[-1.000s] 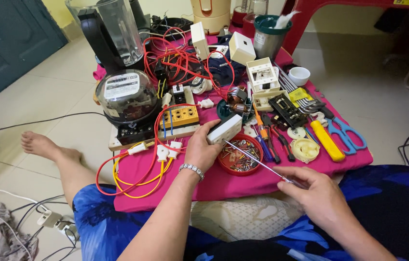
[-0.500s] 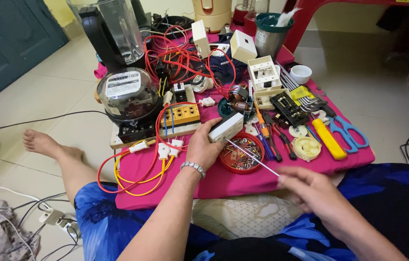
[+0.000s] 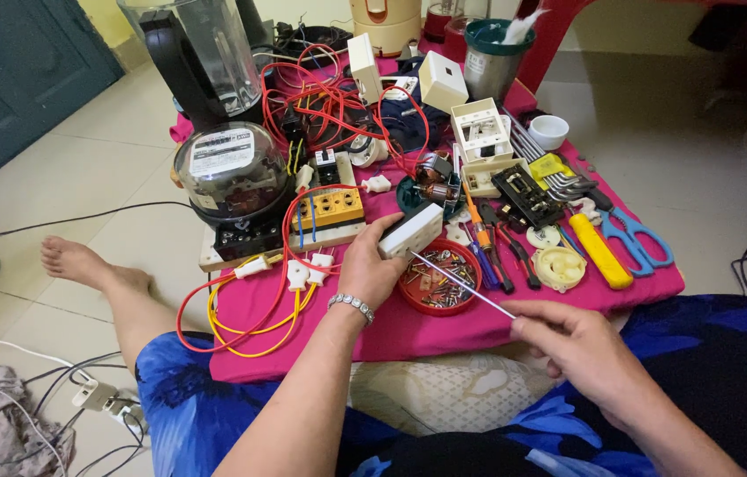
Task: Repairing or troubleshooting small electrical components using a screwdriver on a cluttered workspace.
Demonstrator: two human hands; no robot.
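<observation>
Over the pink cloth [image 3: 409, 331], the left hand [image 3: 371, 269] grips a white socket [image 3: 412, 231]; the right hand [image 3: 568, 340] pinches thin tweezers [image 3: 460, 283].

A round glass-domed meter [image 3: 232, 172] sits on a wooden board just left of the grip, a red dish of screws [image 3: 438, 281] directly below it, blue-handled scissors [image 3: 634, 238] and a yellow tool [image 3: 599, 250] farther right on the pink cloth [image 3: 409, 331].
</observation>
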